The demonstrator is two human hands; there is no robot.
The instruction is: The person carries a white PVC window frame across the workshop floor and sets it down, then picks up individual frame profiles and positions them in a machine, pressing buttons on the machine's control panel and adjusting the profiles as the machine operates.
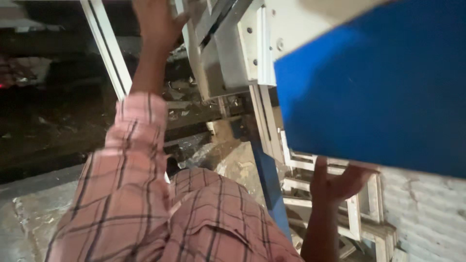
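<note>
Hands both up on a metal machine. Left hand [156, 22] reaches to top edge of pic, fingers spread, touching grey metal frame [228, 53] beside a slanted white bar [109, 53]; can't tell if grip closes on anything. Right hand [337, 182] lower, palm up, fingers open, pressed under bottom edge of big blue panel [378, 92] at right. Plaid pink sleeves on both arms. Stack of white frames [359, 213] behind right hand, blue post [269, 184] just left of it.
</note>
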